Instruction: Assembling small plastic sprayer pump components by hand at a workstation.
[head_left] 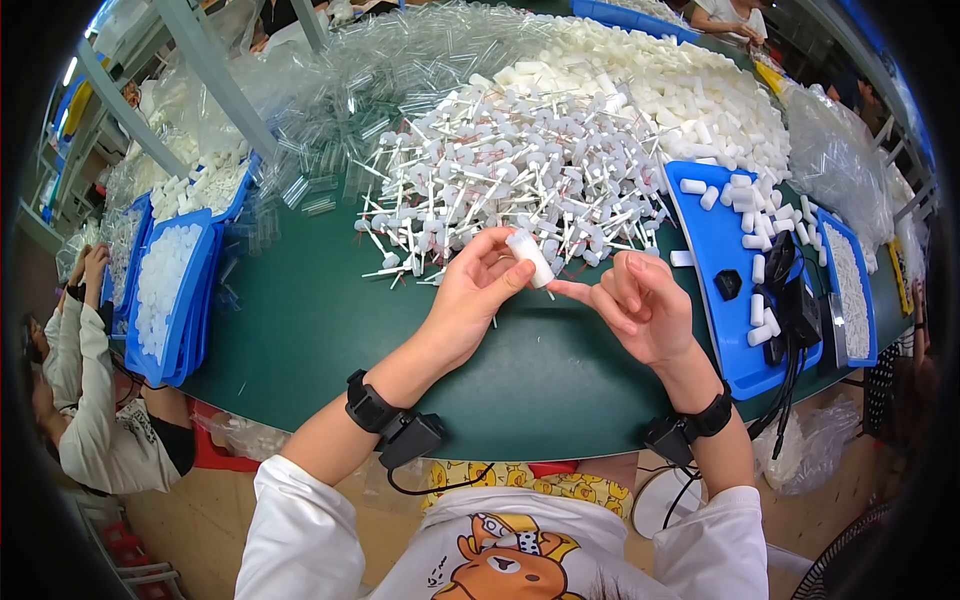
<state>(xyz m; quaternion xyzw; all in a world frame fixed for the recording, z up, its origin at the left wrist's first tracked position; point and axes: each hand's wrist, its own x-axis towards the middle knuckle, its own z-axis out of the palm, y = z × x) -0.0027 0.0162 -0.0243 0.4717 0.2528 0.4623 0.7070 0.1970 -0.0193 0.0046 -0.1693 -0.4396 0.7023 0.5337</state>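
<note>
In my left hand [470, 300], the thumb and fingers are closed around a white cylinder [533, 260], held tilted above the table's green top. The cylinder has a frosted, translucent upper end. My right hand [645, 310] is just to its right, with one finger stretched out to the cylinder's lower end, touching or nearly so. Its other fingers are loosely curled, and nothing shows in them. Beyond both hands lies a big heap of thin white sticks with round translucent discs [520, 170], with fine reddish threads among them.
Behind rise heaps of white cylinders [690, 90] and clear tubes [330, 80]. A blue tray [735, 340] at right holds cylinders and black cables [790, 350]; stacked blue trays [185, 310] stand at left. Black wrist devices [395, 420] are strapped to my arms. A co-worker [100, 400] sits at left.
</note>
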